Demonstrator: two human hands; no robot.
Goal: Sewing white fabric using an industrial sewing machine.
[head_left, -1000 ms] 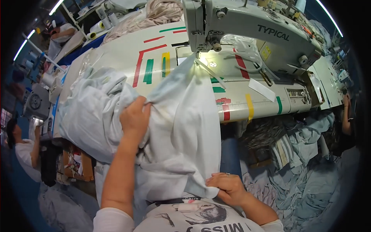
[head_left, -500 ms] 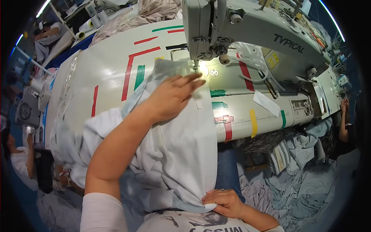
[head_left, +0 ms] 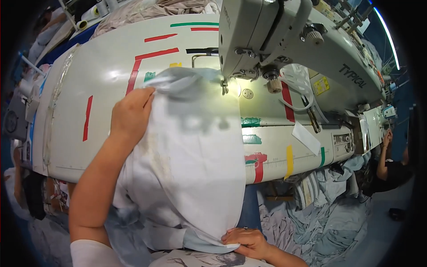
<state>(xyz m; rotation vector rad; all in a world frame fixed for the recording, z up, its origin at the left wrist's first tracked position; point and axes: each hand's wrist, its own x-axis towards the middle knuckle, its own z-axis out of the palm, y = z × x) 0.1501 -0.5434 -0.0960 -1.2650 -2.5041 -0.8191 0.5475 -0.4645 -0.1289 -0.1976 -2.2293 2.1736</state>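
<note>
A pale grey-white garment (head_left: 198, 164) stretches from the sewing machine's needle area (head_left: 225, 86) down over the table's front edge to my lap. Closed on its far left edge is my left hand (head_left: 131, 113), where the cloth bunches up and shows a bluish-grey fold. At the near end, by my lap, the fingers of my right hand (head_left: 249, 243) pinch the garment's corner beside a light-blue band (head_left: 204, 242). Between the two hands the cloth lies fairly taut, and its far end reaches beside the presser foot. The sewing machine head (head_left: 253, 40) stands just right of it.
Red, green and yellow tape strips mark the white table (head_left: 106, 66). A white paper slip (head_left: 306, 138) and tweezers (head_left: 315, 120) lie right of the needle. Heaped garments (head_left: 316, 222) cover the floor at right. Another person (head_left: 387, 167) is at the far right.
My left hand has moved left from beside the needle and closed on the cloth's edge. The garment's bulk has slid off the table's left part toward me. My right hand keeps its pinch.
</note>
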